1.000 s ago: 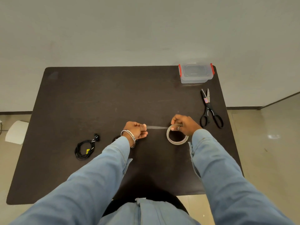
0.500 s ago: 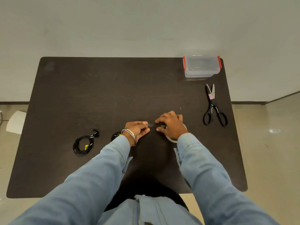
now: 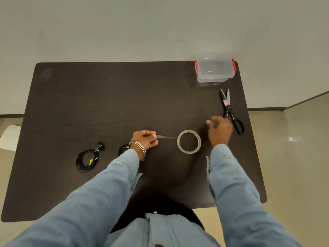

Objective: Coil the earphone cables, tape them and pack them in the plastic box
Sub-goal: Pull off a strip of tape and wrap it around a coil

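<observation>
**Tape strip drawn left, roll lying free**

Left hand (image 3: 145,139): grip pinched together on the free end of a clear tape strip (image 3: 166,136), fingers curled in, bangle at the wrist. Strip stretched roughly level, long axis left to right, from the pinch across to the tape roll (image 3: 189,141). Roll flat on the tabletop (image 3: 89,104), hole upward, untouched by either hand.

Right hand (image 3: 219,130): blurred, just right of the roll, between roll and scissors (image 3: 231,111). Fingers loosely spread, nothing held; ring on one finger. Contact with the scissor handles: cannot tell.

Scissors: black handles toward the near right, blades slightly parted and pointing to the far edge, long axis near to far with a slight tilt. Small red-and-blue label near the pivot, writing too small to read.

Coiled earphone cable (image 3: 87,158): black, flat on the tabletop well left of the left hand, earbuds at its far right end, small yellow tag on the coil, no legible text. Second black coil (image 3: 123,148) partly hidden behind the left wrist, a speck of yellow showing.

Plastic box (image 3: 215,70): clear, lid on, red clips at both short ends, at the far right corner of the tabletop, long axis left to right.
</observation>
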`<state>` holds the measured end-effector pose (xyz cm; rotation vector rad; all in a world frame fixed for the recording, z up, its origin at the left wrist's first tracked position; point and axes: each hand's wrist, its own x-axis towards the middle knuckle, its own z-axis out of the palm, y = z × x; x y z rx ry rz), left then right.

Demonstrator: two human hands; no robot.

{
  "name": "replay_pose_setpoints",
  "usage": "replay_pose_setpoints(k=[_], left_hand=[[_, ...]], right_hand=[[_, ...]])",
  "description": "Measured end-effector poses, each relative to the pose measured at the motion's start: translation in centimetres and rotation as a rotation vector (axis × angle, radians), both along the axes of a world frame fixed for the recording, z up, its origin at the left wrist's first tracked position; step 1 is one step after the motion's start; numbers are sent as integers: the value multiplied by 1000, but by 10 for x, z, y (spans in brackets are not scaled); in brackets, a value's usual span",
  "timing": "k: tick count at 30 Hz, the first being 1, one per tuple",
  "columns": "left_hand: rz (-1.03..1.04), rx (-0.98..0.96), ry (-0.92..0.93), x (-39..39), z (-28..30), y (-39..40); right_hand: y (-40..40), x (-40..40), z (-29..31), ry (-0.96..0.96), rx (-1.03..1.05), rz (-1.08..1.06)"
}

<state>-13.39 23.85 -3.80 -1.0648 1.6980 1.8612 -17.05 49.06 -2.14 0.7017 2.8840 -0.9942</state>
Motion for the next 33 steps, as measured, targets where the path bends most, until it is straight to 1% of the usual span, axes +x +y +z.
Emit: replay_pose_setpoints(k=[1, 2, 3, 5, 6, 8, 12, 14, 18, 19, 20, 21, 23, 24, 26, 28, 30, 31, 33], left_hand=[[-18, -21, 4, 0, -1, -1], [-33, -43, 9, 0, -3, -2], [-49, -66, 17, 0, -4, -2], [-75, -105, 34, 0, -5, -2], [-83, -122, 38, 1, -6, -2], [-97, -154, 41, 1, -7, -2], [-114, -195, 59, 1, -6, 0], [-106, -191, 67, 2, -5, 1], [-103, -186, 73, 1, -3, 2], [-113, -185, 76, 0, -1, 3], [-126, -186, 78, 0, 0, 3], [-136, -185, 80, 0, 1, 4], [-143, -185, 85, -1, 1, 3], [-143, -186, 88, -1, 1, 3], [-146, -193, 96, -1, 0, 1], [-150, -190, 110, 1, -2, 0], [-148, -172, 120, 2, -2, 1], [-143, -158, 122, 1, -3, 1], [-125, -132, 120, 1, -4, 1]], right_hand=[[13, -2, 2, -29, 81, -158], [25, -4, 3, -96, 164, -259], [34, -5, 3, -179, 228, -300], [43, -6, 0, -326, 314, -266], [44, -6, -3, -365, 339, -232], [43, -9, -6, -394, 343, -213], [41, -22, 0, -470, 277, -283], [41, -26, 2, -510, 249, -285], [28, -23, 12, -517, 270, -148], [23, -23, 15, -516, 232, -123], [20, -22, 18, -507, 149, -123], [18, -21, 20, -481, 21, -157], [14, -16, 24, -386, -313, -241], [10, -11, 28, -347, -473, -247], [-4, 7, 42, -316, -743, -173], [-19, 29, 56, -335, -992, -86], [-34, 51, 64, -435, -1142, -15], [-41, 61, 64, -498, -1155, -5], [-55, 81, 61, -598, -1130, -80]])
